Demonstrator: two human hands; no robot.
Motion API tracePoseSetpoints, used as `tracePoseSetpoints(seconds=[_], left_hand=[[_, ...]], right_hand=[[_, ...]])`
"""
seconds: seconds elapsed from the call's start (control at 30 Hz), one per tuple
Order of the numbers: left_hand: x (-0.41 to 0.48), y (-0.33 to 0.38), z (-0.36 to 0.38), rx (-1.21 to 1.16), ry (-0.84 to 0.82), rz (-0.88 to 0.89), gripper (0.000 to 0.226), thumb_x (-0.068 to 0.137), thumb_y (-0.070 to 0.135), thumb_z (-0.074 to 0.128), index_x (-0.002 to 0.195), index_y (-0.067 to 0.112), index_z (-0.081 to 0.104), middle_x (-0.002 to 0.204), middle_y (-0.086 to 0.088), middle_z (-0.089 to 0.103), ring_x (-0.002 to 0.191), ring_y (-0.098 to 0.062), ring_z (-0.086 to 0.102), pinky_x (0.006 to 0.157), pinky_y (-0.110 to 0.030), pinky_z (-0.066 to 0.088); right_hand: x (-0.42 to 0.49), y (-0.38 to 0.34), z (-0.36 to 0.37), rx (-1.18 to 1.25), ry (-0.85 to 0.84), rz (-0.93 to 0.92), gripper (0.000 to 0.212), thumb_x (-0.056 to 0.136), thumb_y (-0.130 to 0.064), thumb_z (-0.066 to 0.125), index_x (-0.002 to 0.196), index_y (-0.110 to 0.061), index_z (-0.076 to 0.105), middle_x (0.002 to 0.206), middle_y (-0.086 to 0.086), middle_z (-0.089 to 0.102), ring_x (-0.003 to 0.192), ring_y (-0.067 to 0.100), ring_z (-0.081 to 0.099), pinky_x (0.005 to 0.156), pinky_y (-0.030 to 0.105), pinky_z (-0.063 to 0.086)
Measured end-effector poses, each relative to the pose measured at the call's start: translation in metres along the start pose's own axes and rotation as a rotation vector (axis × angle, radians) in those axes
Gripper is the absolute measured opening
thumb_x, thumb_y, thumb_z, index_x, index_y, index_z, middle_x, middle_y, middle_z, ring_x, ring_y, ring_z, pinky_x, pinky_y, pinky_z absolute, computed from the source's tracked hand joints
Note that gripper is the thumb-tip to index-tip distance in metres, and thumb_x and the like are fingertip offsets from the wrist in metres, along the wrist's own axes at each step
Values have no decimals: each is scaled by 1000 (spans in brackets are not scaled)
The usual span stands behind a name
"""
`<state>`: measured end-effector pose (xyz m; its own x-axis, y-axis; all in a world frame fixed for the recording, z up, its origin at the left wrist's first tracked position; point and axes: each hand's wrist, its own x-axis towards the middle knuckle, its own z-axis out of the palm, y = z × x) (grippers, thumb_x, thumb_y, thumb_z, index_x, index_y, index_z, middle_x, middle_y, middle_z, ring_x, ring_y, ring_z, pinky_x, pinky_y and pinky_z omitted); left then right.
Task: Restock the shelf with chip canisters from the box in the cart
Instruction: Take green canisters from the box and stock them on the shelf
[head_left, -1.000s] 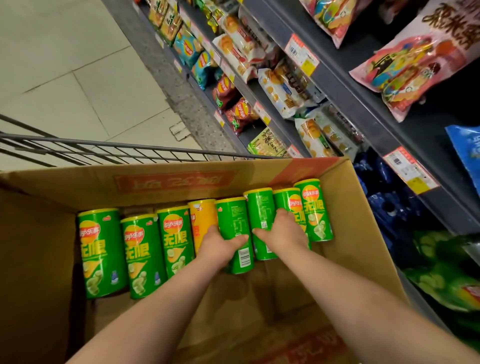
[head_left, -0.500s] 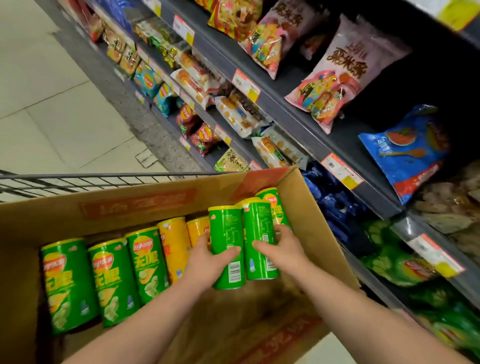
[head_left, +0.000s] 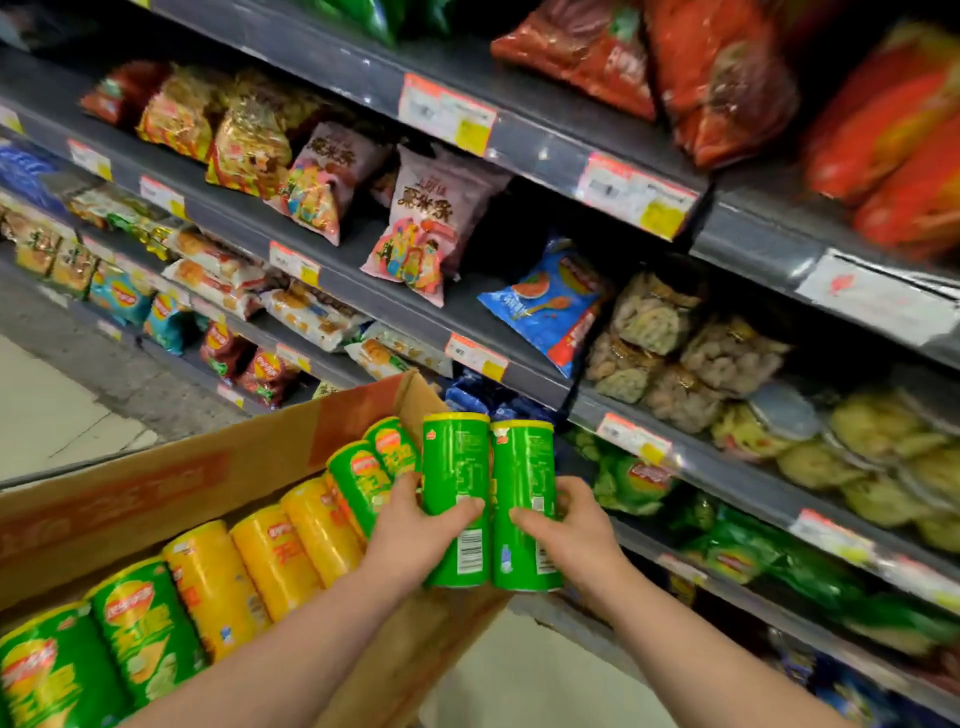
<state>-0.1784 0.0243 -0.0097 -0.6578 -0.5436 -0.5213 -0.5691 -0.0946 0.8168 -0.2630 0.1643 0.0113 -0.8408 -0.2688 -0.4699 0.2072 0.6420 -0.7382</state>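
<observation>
My left hand (head_left: 415, 535) grips a green chip canister (head_left: 456, 467), held upright above the right edge of the cardboard box (head_left: 156, 493). My right hand (head_left: 566, 535) grips a second green chip canister (head_left: 523, 478) pressed against the first. Both show their back labels and barcodes. Inside the box lie several more canisters in a row: green ones (head_left: 130, 629) at the left, yellow ones (head_left: 291, 551) in the middle, and green ones (head_left: 374, 467) at the far right. The grey shelf (head_left: 519, 374) rises just beyond the held canisters.
The shelves hold many snack bags: pink bags (head_left: 426, 228), a blue bag (head_left: 545, 301), clear bags of snacks (head_left: 691, 353), green chip bags (head_left: 634, 483) on the lower level. Price tags (head_left: 475, 356) line the shelf edges. Pale floor tiles (head_left: 52, 410) lie at the left.
Both hands have lifted the two green canisters up out of the box and to the right, towards the shelf. The view has swung up onto the shelves.
</observation>
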Motion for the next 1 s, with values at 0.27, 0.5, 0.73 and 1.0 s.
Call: tracePoseSetpoints(seconds=[0.27,0.5,0.73,1.0], left_hand=[[-81,17,112,128,-208,157,56,54,48,78,94,29,44,100,-5,66,93,-24,65,88,-40,52],[-197,10,219,227,-426,295,46,74,36,77,106,23,46,102,0,62,89,-15,61,75,-26,45],[-307,0,312,250,-608,401,48,77,31,76,113,22,46,93,7,58,77,-5,56,63,-22,42],[-370,6,372,320,-714,475,48,76,36,76,110,23,45,100,2,61,86,-13,62,75,-30,50]], right_hand=[[-86,81,-113,157,250,41,43,77,-15,74,107,-21,44,104,1,61,86,10,58,73,21,45],[-200,183,-206,310,443,109,44,76,-15,74,113,-14,50,101,1,65,90,13,65,78,29,53],[-306,265,-280,391,641,135,45,77,-17,74,114,-18,49,102,0,65,91,12,65,83,31,53],[-359,313,-331,473,790,118,41,77,-17,75,107,-21,47,103,1,64,92,15,65,88,40,53]])
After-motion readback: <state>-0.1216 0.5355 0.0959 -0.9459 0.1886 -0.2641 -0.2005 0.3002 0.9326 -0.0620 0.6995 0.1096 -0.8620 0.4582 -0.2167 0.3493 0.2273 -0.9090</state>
